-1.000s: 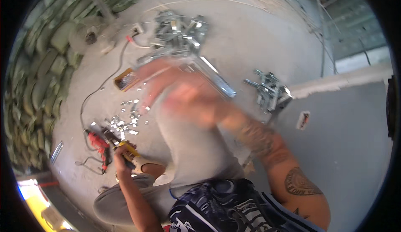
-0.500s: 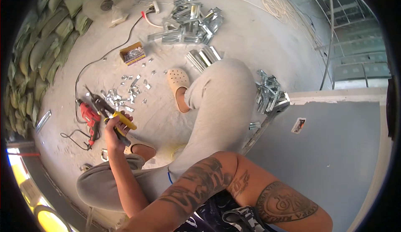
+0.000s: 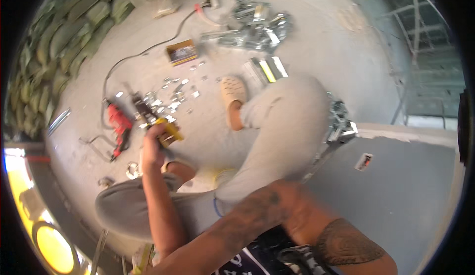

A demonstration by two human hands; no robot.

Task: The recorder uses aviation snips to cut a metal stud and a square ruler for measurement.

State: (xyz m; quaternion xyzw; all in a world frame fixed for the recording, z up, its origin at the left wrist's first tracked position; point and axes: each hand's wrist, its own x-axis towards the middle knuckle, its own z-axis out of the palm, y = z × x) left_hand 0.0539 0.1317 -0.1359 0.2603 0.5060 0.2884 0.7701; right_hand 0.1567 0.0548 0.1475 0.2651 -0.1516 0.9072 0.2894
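My left hand (image 3: 154, 149) is closed around the yellow handles of a pair of snips (image 3: 166, 129), whose dark jaws point up-left over the concrete floor. Small cut metal pieces (image 3: 173, 99) lie scattered just beyond the jaws. A red power drill (image 3: 118, 124) lies to the left of the hand. My tattooed right arm (image 3: 277, 220) is folded across my body at the lower edge, and its hand is hidden. I sit with grey trousers (image 3: 282, 126) and one foot in a beige clog (image 3: 232, 92) stretched forward.
A pile of shiny metal brackets (image 3: 257, 25) lies at the far middle, with a small open cardboard box (image 3: 182, 52) to its left. More metal clips (image 3: 340, 121) sit beside a grey board (image 3: 401, 196) on the right. Sandbags (image 3: 54, 42) line the left side.
My right arm, stretched out over the floor a second ago, has drawn back across my body. My left hand keeps hold of the snips in about the same spot.
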